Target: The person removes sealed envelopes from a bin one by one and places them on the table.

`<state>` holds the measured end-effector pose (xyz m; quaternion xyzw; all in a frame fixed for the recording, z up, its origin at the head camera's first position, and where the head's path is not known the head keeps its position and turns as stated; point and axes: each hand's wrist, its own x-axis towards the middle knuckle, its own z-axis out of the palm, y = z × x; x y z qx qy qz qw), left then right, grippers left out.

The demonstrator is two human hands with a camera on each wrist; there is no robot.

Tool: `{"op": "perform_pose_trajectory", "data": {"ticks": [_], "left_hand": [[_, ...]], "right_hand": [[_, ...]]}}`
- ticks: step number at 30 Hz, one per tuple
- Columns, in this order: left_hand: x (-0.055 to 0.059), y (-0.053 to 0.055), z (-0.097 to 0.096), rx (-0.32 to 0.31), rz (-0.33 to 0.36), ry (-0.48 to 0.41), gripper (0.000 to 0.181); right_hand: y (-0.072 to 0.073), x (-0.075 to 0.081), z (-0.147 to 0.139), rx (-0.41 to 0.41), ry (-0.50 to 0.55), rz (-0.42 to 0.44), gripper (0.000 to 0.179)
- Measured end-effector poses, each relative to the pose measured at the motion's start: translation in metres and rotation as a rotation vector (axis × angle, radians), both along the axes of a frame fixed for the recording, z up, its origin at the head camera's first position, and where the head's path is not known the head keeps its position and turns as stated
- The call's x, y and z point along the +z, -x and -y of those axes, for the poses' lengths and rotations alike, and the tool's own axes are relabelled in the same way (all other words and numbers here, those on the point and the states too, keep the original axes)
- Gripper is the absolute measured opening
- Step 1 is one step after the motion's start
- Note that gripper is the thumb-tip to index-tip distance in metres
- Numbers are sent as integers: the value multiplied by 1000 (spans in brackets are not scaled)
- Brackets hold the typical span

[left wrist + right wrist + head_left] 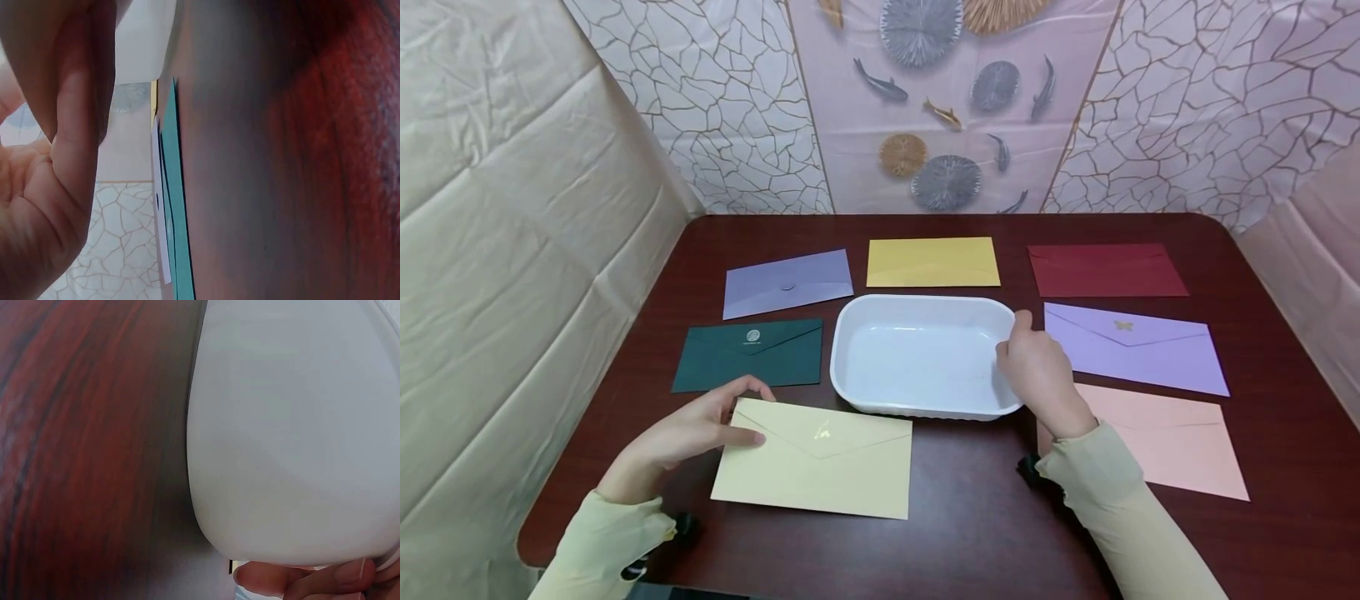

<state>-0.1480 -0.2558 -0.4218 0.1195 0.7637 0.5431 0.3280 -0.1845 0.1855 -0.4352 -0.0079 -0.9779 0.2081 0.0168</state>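
Note:
My left hand [692, 432] pinches a pale yellow envelope [820, 475] by its upper left corner. The thumb lies on the front face, and the other fingers are partly hidden behind the paper. A small gold mark shows on the envelope's flap. Right of centre, my right hand [1043, 379] grips the right end of a white rectangular baking dish [917, 358], which holds nothing visible. In the right wrist view the dish's smooth outer side [294, 437] fills much of the picture, with fingertips [265, 577] at its lower edge.
Envelopes lie around the dish: dark green [752, 367] and blue-grey [788, 283] at left, yellow [932, 262] behind, red [1105, 271], lilac [1150, 354] and pink [1180, 450] at right. They rest on a dark wooden table [977, 517]; patterned cloth [737, 108] hangs beyond it.

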Motion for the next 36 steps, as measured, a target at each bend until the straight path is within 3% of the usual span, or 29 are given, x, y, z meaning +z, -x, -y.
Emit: {"op": "perform_pose_trajectory", "data": {"ticks": [5,9,16,19,28,36], "left_hand": [[-3,1,-4,25,4,34,44],[-4,3,-5,48,-36,106,44],[-3,4,-8,57,-203,344,37],[-1,2,-11,44,-237,396,34],[3,-1,-18,32,-284,481,29],[4,-2,-20,32,-258,487,18]], "right_hand": [[1,0,0,0,0,7,34],[1,-1,0,-2,1,-1,33],[1,-1,0,-2,-3,-1,33],[1,-1,0,0,-5,-1,33],[0,0,1,-2,-8,-5,32],[0,1,1,-4,-12,-13,31]]}}
